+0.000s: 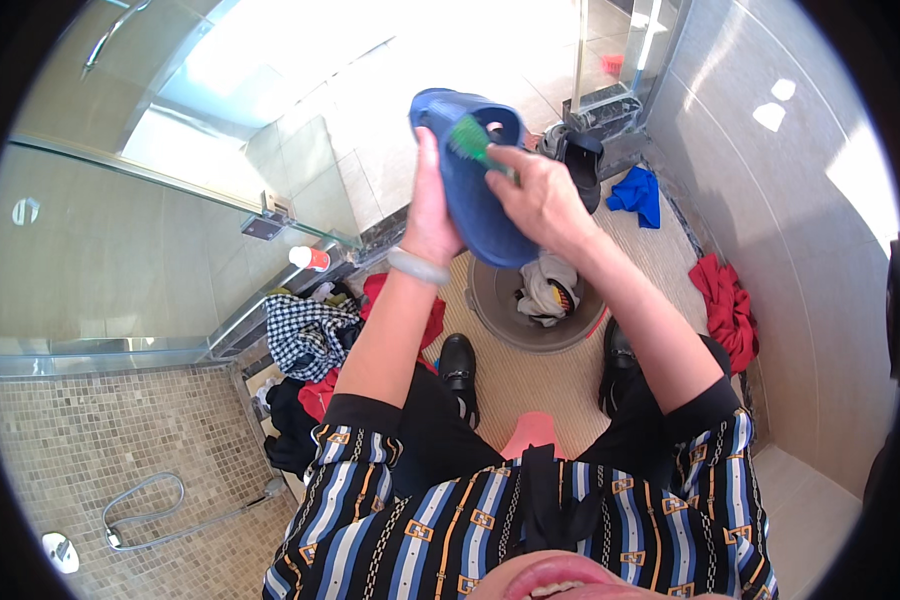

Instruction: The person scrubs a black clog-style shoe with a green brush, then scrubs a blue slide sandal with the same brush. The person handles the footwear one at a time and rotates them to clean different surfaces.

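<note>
My left hand grips a blue slide sandal by its side, thumb along the edge, and holds it up over a grey-brown bucket. A green-bristled scrubbing brush is in my right hand, its bristles at the sandal's footbed near the strap. The brush looks blurred. Inside the bucket lies a bunched whitish cloth with a dark and yellow patch. The sandal hides part of the bucket's far rim.
Piled clothes, including a black-and-white checked cloth, lie at left beside a glass panel. A white-and-red bottle rests on the ledge. At right are dark clogs, a blue cloth and red clothing. A shower hose lies on mosaic tiles.
</note>
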